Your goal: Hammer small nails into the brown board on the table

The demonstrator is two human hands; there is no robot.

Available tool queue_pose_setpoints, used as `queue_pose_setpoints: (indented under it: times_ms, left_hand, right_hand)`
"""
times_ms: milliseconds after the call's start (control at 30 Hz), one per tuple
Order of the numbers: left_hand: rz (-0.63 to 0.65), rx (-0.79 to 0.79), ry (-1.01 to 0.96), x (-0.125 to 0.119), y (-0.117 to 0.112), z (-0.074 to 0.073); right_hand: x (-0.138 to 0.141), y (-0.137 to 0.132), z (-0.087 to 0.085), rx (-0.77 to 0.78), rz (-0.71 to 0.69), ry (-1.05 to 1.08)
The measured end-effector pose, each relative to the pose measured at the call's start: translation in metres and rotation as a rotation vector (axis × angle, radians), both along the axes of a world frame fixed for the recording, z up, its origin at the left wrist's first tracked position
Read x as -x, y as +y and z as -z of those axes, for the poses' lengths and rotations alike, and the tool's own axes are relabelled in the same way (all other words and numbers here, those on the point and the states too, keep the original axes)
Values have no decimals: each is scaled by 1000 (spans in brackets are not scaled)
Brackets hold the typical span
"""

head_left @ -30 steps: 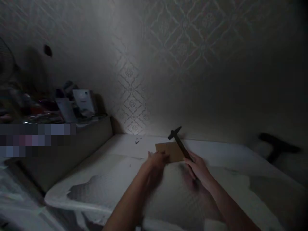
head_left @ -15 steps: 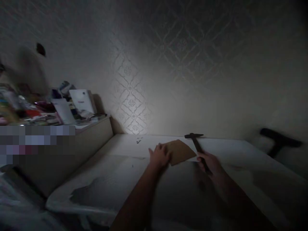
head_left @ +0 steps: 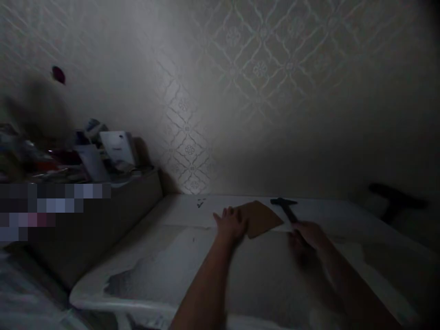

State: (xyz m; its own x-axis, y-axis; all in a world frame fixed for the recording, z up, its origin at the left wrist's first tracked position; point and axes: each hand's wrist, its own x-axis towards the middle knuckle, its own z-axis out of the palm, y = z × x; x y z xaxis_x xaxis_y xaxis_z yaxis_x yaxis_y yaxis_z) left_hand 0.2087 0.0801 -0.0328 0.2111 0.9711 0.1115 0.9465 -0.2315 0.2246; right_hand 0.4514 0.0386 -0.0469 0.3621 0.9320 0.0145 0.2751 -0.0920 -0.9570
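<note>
A piece of brown cardboard (head_left: 261,219) lies on the white tabletop. My left hand (head_left: 231,223) rests on its left edge with the fingers spread; whether a small item is under the fingertips is hidden. My right hand (head_left: 308,233) is wrapped around the handle of a hammer (head_left: 284,206), to the right of the cardboard. The hammer's head points away from me and is apart from the cardboard. Several small dark pieces (head_left: 200,202), too small to name, lie behind and left of my left hand.
The tabletop (head_left: 165,243) runs up to a patterned wall (head_left: 240,114). To the left stands a cabinet (head_left: 130,201) crowded with things, among them a white box (head_left: 118,147). A dark T-shaped shadow (head_left: 395,201) falls at the right.
My right hand and the hammer have shifted slightly right and the hammer's head has come away from the cardboard. My left hand stays on the cardboard. The light has dimmed.
</note>
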Motion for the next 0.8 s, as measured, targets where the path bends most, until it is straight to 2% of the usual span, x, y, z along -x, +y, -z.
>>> queue_pose_setpoints:
  times_ms: [100,233,300,400,500,600,700,800]
  left_hand:
    - [13,-1,30,-1,-5,-8]
    - [12,71,62,-5,-18,-26]
    - [28,118,60,-6,-24,-33]
    - [45,171,25,-6,-28,-41]
    - [18,244,-23,-4,-29,-44]
    - [-19,249,-25,-2,-29,-45]
    - [-84,181,-39,-2,-27,-44]
    - [-127,136,-100,-3,-19,-41]
  right_hand:
    - [-10,-5,-1,66,90,-201]
    - [-16,-11,-1,144,136,-745]
    - [-12,-13,-2,101,179,-986]
    - [5,-12,-2,-46,247,-1204]
    - [27,-8,5,-178,94,-1263]
    - [42,-2,22,-261,-84,-1280]
    - [44,4,37,-342,-203,-1244]
    - [40,8,43,-422,-244,-1154]
